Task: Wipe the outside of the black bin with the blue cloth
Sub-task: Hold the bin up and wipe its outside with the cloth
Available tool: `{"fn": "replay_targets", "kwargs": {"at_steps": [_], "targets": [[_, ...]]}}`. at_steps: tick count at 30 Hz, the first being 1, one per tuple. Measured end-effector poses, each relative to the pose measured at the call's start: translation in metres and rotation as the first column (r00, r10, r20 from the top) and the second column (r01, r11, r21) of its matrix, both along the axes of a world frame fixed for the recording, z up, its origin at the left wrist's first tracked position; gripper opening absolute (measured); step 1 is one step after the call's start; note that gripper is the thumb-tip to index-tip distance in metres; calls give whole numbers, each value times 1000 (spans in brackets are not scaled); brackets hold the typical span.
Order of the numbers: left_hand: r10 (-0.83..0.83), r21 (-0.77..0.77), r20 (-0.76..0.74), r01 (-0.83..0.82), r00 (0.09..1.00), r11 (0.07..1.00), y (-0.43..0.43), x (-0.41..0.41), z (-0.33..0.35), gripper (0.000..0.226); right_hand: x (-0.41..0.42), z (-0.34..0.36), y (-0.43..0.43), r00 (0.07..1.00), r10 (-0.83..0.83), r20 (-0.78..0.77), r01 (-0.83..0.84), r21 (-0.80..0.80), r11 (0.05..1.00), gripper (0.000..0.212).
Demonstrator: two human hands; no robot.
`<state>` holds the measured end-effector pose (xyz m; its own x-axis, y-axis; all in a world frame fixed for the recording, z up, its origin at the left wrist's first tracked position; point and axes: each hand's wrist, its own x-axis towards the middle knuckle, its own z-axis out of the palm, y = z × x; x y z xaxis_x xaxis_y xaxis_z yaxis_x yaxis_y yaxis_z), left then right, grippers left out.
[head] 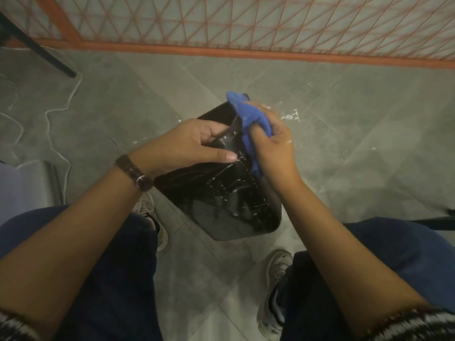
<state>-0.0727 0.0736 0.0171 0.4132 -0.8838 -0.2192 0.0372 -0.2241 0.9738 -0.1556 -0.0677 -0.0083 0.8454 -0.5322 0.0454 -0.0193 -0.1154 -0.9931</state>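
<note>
The black bin (216,200) is held tilted above the floor between my knees, its glossy side streaked with white wet marks. My left hand (187,146) grips the bin's upper rim, thumb on the outside and fingers curled over the edge. My right hand (273,143) is closed around the bunched blue cloth (248,116), pressing it against the bin's right upper edge. Part of the cloth sticks up past the rim and part hangs down along the bin's side.
Grey tiled floor (344,119) with white splatter marks lies beyond the bin. An orange mesh fence (246,25) runs across the back. A white cord (56,112) snakes at left, beside a black leg (37,48) and a grey object (37,183). My shoes (275,291) flank the bin.
</note>
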Motion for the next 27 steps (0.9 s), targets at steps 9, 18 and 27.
{"fn": "replay_targets", "kwargs": {"at_steps": [9, 18, 27], "targets": [[27, 33, -15, -27, 1000, 999, -4, -8, -13, 35, -3, 4, -13, 990, 138, -29, -138, 9, 990, 32], [159, 45, 345, -186, 925, 982, -1, -2, -7, 16, -8, -11, -51, 903, 63, -425, -143, -158, 977, 25], [492, -62, 605, -579, 626, 813, 5, 22, -4, 15, -25, -3, -77, 852, 93, -514, -245, -236, 940, 24]]}}
